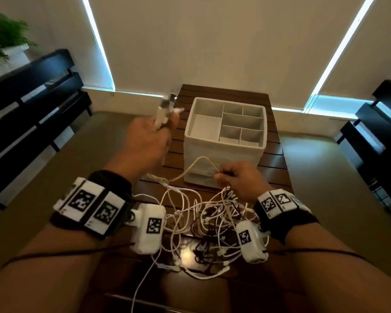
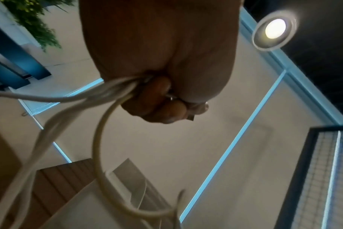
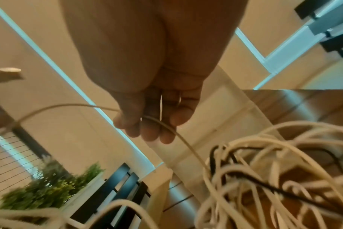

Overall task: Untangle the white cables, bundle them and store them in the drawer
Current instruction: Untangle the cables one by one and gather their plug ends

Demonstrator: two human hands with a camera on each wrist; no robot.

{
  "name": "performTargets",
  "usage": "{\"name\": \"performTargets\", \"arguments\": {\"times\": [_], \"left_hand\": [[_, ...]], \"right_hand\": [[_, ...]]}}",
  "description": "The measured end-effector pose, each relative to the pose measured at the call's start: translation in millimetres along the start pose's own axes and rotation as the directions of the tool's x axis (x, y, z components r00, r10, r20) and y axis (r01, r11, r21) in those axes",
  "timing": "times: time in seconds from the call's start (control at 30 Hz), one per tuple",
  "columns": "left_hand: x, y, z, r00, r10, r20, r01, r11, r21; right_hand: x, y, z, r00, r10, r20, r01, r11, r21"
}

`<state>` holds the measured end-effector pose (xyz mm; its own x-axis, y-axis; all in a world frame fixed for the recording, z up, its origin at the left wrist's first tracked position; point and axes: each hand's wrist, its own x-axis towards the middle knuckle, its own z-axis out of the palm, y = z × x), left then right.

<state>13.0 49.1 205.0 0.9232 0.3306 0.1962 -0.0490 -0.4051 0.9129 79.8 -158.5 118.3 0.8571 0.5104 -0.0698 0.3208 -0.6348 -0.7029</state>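
Two hands on one cable [image 1: 191, 168]: our left hand [image 1: 148, 136] grips gathered ends, raised; right hand [image 1: 237, 179] pinches its run. Tangle [image 1: 203, 224] below wrists, organizer [image 1: 191, 134] beyond fingers. Untangling underway; next, draw this strand free.

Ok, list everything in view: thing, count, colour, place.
cable pile: one tangle, mostly white with some dark strands, near end of the table
held cables: a few, white, gathered in the left hand
single cable: one, white, strung between both hands
organiser box: one, white, with dividers, middle of the table
table: one, dark brown, slatted
benches: two, black, left and right
plant: one, green, far left
left hand: raised, grip on cable ends
right hand: pinching the single cable
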Motion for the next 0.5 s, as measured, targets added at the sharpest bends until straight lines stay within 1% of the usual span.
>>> {"name": "performTargets", "arguments": {"times": [0.03, 0.1, 0.13, 0.17, 0.2, 0.27, 0.3, 0.33, 0.37, 0.43, 0.47, 0.5], "left_hand": [[-5.3, -2.5, 7.9, 1.0, 0.021, 0.017, -0.022, 0.997, 0.067], [-13.6, -11.4, 24.1, 0.995, 0.057, 0.077, -0.065, 0.992, 0.112], [-16.7, -15.8, 31.4, 0.99, 0.057, 0.127, -0.074, 0.988, 0.135], [-19.7, -19.8, 39.5, 0.983, 0.043, 0.177, -0.074, 0.983, 0.169], [-21.1, -25.5, 45.7, 0.974, 0.01, 0.226, -0.06, 0.975, 0.215], [-22.5, -33.0, 50.7, 0.95, -0.069, 0.305, -0.03, 0.952, 0.306], [-22.3, -31.8, 48.0, 0.941, -0.092, 0.325, -0.021, 0.944, 0.329], [-21.2, -28.1, 42.9, 0.939, -0.114, 0.324, 0.008, 0.95, 0.312], [-19.2, -20.9, 35.1, 0.944, -0.129, 0.302, 0.049, 0.964, 0.26], [-14.5, -2.2, 12.6, 0.963, -0.135, 0.234, 0.101, 0.983, 0.15], [-11.6, 6.5, 0.7, 0.974, -0.125, 0.188, 0.101, 0.986, 0.132], [-9.3, 14.2, -10.7, 0.985, -0.1, 0.144, 0.078, 0.985, 0.154]], "right_hand": [[-0.8, -8.2, -4.3, 0.999, -0.032, 0.008, 0.032, 0.999, -0.027], [-2.1, -22.2, -9.6, 0.996, -0.072, 0.058, 0.078, 0.99, -0.117], [-2.7, -27.6, -10.4, 0.995, -0.082, 0.062, 0.089, 0.989, -0.116], [-3.4, -31.6, -11.4, 0.994, -0.097, 0.039, 0.1, 0.992, -0.075], [-3.8, -35.0, -12.0, 0.993, -0.119, -0.01, 0.119, 0.993, -0.012], [-5.3, -38.7, -14.1, 0.981, -0.143, -0.134, 0.158, 0.981, 0.109], [-6.2, -37.6, -15.1, 0.977, -0.137, -0.166, 0.162, 0.975, 0.15], [-8.1, -34.4, -14.9, 0.98, -0.122, -0.157, 0.148, 0.974, 0.17], [-9.7, -29.9, -13.7, 0.989, -0.101, -0.109, 0.118, 0.979, 0.165], [-10.7, -10.0, -6.0, 0.997, -0.038, 0.068, 0.032, 0.996, 0.081], [-11.1, 1.1, -1.3, 0.988, -0.001, 0.152, -0.001, 1.0, 0.017], [-11.5, 9.8, 2.9, 0.982, 0.025, 0.187, -0.02, 0.999, -0.028]]}}
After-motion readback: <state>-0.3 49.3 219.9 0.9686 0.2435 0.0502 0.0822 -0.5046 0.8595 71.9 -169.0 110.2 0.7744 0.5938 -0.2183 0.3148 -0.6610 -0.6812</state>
